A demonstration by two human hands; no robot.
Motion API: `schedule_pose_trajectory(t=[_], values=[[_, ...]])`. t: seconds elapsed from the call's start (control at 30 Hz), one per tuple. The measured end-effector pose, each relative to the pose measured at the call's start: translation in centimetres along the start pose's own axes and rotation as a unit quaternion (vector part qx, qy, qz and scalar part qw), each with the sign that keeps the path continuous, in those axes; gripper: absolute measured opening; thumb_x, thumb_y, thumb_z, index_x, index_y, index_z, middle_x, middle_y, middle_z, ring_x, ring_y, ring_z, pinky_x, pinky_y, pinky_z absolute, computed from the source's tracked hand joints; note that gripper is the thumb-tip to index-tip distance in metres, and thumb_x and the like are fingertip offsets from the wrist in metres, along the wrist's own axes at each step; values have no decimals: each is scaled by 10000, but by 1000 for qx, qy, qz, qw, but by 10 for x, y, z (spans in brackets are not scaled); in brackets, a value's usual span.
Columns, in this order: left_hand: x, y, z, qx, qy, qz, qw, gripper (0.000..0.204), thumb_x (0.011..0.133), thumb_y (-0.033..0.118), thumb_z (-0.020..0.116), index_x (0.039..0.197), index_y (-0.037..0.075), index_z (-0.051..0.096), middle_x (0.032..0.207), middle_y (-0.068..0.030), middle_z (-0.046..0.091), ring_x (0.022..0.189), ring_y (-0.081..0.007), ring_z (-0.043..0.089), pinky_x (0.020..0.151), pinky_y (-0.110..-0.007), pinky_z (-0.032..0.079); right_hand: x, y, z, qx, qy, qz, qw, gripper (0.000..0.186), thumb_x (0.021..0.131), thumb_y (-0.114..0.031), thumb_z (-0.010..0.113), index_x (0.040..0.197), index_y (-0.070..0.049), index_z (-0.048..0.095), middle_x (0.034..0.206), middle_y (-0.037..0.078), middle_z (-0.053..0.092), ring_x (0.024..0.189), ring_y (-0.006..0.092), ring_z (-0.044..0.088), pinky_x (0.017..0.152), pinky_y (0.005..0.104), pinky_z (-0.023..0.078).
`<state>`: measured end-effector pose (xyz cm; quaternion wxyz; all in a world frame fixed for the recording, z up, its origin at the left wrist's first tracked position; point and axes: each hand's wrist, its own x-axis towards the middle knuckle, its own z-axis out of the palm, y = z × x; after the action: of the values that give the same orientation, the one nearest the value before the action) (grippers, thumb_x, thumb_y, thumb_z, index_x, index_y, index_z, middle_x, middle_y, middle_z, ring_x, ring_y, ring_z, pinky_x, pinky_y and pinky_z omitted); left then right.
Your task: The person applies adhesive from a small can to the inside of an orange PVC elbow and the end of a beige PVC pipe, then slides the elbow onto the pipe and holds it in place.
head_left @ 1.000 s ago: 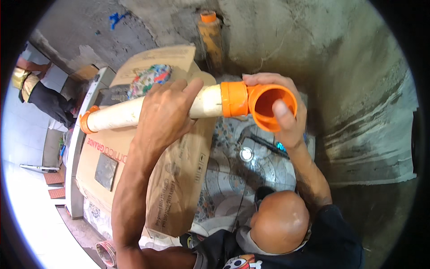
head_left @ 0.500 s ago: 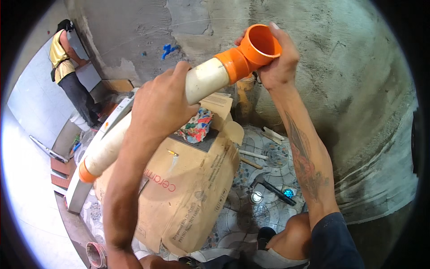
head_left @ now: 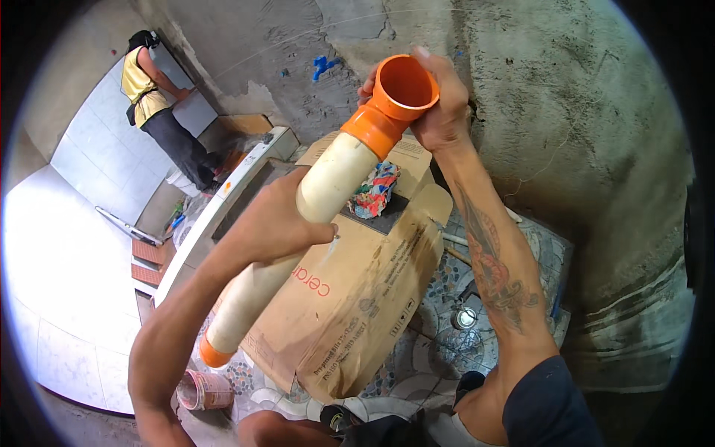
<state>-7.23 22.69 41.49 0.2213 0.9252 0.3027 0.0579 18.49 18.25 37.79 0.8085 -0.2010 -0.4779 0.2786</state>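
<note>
A cream plastic pipe (head_left: 337, 177) slants across the view in front of me, its lower end in a short orange collar (head_left: 214, 353). My left hand (head_left: 275, 220) is wrapped round its middle, thumb across the front. At the upper end sits an orange elbow fitting (head_left: 369, 128), its wide round mouth facing up toward me. My right hand (head_left: 445, 104) grips the far and right side of that mouth; some of its fingers are hidden behind the fitting. Beneath the pipe lies a flattened brown cardboard sheet (head_left: 350, 298) with a crumpled multicoloured bundle (head_left: 375, 191) on it.
A person (head_left: 153, 97) in a yellow top works by the white tiled wall at the far left. A dirty bucket (head_left: 206, 390) stands at the lower left. A blue tap (head_left: 325, 68) juts from the rough cement wall. A round metal drain cover (head_left: 465, 318) lies in the patterned floor.
The pipe has tilted more steeply, its lower end swinging down and right. Both hands keep their hold. The view has turned, shifting the background rightward at the left; the hammer no longer shows clearly.
</note>
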Motion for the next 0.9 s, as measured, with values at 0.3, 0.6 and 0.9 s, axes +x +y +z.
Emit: schedule_pose_trajectory(t=[0.3,0.6,0.9], values=[[-19,15,17,9,127,-6,992,598,681,241,785,1198,-6,614,973,-230,726,914,-369,720,849,-435,547,24,35,-21,-98,23,-159,982,441,1058,-325,402,1124,58,612,998,189,713,860,267,709,831,388,590],[-21,13,32,10,162,-29,986,523,711,292,814,1098,-14,641,945,-217,726,884,-359,724,814,-437,545,16,17,4,-72,2,-143,987,701,1041,-440,212,983,87,671,884,216,709,805,313,690,808,413,575],[-24,3,30,-1,168,-36,985,606,698,213,821,1233,0,631,982,-128,712,881,-212,689,841,-372,545,9,24,12,-254,71,-237,935,605,1058,-331,238,996,100,658,900,229,709,799,305,698,800,402,591]])
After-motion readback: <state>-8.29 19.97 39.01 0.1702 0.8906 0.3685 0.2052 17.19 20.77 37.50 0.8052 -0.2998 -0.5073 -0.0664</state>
